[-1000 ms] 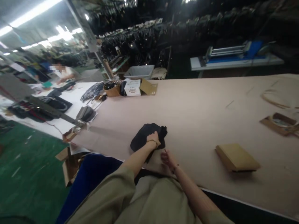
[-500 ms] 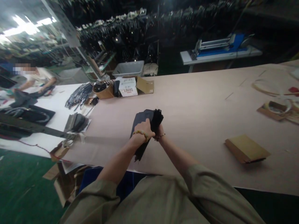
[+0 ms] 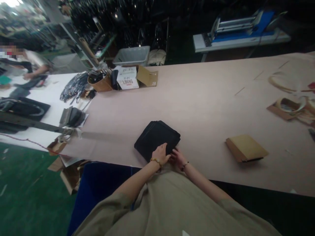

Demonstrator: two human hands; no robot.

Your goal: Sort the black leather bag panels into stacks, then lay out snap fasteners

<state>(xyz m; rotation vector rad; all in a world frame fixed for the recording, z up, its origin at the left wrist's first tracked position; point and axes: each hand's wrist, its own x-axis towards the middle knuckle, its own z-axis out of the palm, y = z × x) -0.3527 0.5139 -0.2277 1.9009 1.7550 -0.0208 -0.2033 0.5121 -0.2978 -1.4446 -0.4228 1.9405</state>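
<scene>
The left hand [image 3: 161, 154] lies on the near part of the black stack [image 3: 156, 136], fingers spread over its top; whether it also clamps the layers, I cannot tell. The right hand [image 3: 178, 158] is just beside it, fingers bent at the stack's near right edge, their hold partly hidden. The stack rests on the table [image 3: 197, 108], mostly beyond the grip and to its left, its layers slightly fanned at the right corner. The table's near edge runs close on the body side of both hands. Beyond the stack, bare table opens toward the far edge, where the white box [image 3: 127, 78] sits to the left. Right of the grip, open surface reaches the brown block [image 3: 247, 147], well apart.
</scene>
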